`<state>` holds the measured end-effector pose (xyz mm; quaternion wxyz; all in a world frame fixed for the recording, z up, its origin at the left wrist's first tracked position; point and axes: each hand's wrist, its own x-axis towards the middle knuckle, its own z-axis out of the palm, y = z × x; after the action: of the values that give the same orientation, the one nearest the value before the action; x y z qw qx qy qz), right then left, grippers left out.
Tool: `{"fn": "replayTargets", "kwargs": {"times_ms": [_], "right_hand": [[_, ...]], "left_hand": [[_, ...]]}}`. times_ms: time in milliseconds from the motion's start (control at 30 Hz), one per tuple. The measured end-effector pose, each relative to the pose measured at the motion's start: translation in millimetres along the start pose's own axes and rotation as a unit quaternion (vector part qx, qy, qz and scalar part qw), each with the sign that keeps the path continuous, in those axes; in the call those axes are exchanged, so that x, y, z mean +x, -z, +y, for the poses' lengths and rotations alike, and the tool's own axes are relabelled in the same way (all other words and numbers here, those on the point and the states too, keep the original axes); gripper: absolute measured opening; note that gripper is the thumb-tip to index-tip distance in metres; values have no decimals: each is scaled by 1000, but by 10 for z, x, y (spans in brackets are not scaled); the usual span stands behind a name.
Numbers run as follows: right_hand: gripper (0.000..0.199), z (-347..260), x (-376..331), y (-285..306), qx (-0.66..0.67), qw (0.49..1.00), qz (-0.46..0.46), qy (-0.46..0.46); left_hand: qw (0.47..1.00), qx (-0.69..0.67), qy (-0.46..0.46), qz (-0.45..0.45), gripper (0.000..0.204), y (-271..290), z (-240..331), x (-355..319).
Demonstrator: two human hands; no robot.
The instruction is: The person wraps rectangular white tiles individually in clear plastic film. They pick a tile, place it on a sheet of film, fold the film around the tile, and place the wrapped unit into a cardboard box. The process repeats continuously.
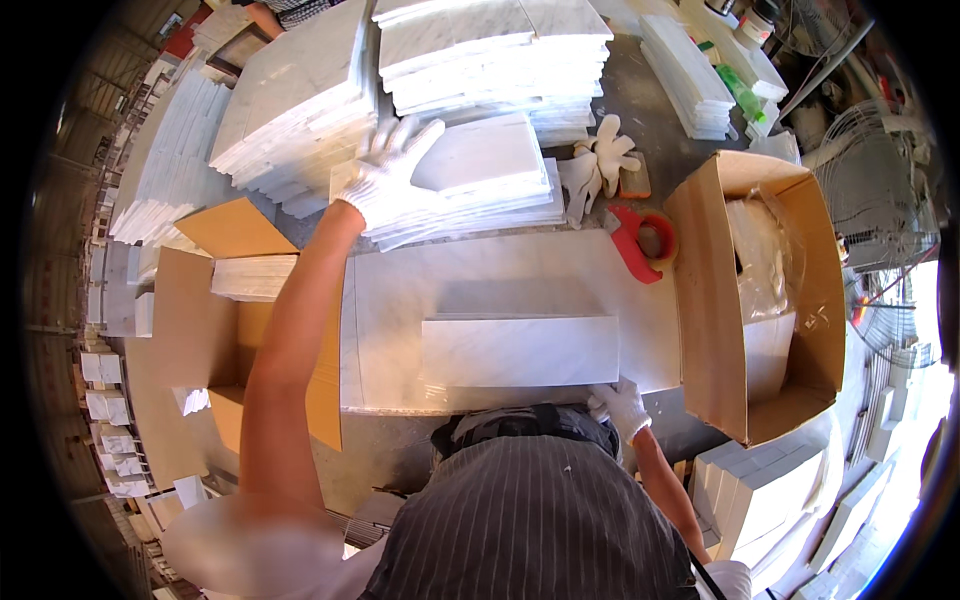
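Note:
My left hand [395, 178], in a white knit glove, lies with fingers spread against a short stack of white marble tiles [490, 160] at the back of the work surface. Before me a long white marble tile [520, 350] is propped up along its length over a pale marble slab [390, 300]. My right hand [622, 408], also gloved, is closed at that tile's lower right corner, by the slab's near edge; its fingertips are partly hidden. Beyond the slab lie a pair of spare white gloves [600, 165] and a red tape dispenser [640, 242].
An open cardboard box [710, 330] at right holds tiles and clear plastic. Another open box [195, 310] stands left, under my left forearm. Tall tile stacks [300, 100] line the back, with a green bottle [740, 93] far right. Wire fans [870, 170] stand beyond the right box.

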<state>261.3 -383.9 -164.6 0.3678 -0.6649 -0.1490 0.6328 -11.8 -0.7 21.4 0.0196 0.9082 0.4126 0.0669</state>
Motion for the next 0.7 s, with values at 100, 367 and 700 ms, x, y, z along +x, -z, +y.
{"fn": "replayTargets", "kwargs": {"times_ms": [100,367,700], "right_hand": [[30,77,10,22,8,1000,-4,5],[31,71,41,41,-13,1000,-6,-1],[26,-117,-38,30,-6,1000,-12,5]], "left_hand": [[994,-26,18,-103,107,9,-33,107],[992,57,-15,-114,102,-170,165,-90],[947,-242,81,-197,91,476,513,-32]]}}
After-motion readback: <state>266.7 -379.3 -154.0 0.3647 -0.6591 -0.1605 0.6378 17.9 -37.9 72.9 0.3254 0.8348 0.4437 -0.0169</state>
